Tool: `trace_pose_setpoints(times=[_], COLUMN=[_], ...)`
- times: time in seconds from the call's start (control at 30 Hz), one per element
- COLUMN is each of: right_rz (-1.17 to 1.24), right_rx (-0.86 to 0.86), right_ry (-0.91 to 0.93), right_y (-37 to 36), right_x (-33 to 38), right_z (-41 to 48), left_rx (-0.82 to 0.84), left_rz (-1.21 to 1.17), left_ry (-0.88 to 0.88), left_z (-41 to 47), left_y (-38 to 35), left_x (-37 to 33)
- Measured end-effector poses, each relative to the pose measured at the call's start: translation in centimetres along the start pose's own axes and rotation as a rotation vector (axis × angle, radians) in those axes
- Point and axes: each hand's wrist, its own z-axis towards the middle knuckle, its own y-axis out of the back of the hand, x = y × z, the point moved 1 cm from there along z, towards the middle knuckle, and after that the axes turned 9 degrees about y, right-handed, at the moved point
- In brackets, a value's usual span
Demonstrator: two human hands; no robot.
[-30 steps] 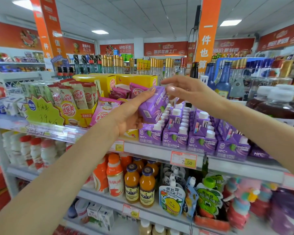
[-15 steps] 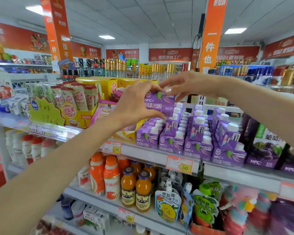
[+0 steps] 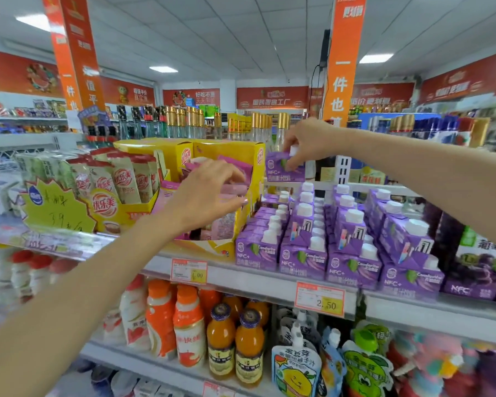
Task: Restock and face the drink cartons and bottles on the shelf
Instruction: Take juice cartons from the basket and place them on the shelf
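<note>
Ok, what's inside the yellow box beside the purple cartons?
Inside the yellow box are pink packets. The left hand covers the middle ones, and the box's front wall hides their lower ends.

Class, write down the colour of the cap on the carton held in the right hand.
White: the cap tops a purple carton, clearest in the head view.

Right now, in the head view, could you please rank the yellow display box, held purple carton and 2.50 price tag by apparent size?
1. yellow display box: clearly largest.
2-3. 2.50 price tag and purple carton: about alike; the carton sits farther back, partly under the right hand, so unranked.
</note>
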Motion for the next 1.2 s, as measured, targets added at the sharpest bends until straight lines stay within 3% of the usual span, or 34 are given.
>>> trace_pose_setpoints(times=[0.33,0.9,1.2], right_rz=[-0.091,0.004,0.121], right_rx=[0.239,0.440,0.423], right_ry=[-0.087,-0.146,-0.091], right_y=[-6.5,-9.9,-10.2], right_x=[-1.1,-3.2,-3.9], right_z=[6.1,7.0,7.1], left_rx=[0.000,0.017,0.032], left_rz=[0.088,0.040,-0.016], left_ry=[-0.264,-0.291,-0.276], left_z=[-1.0,-1.3,-1.3], left_y=[-4.5,-6.6,-6.8], left_x=[4.1,4.5,4.7])
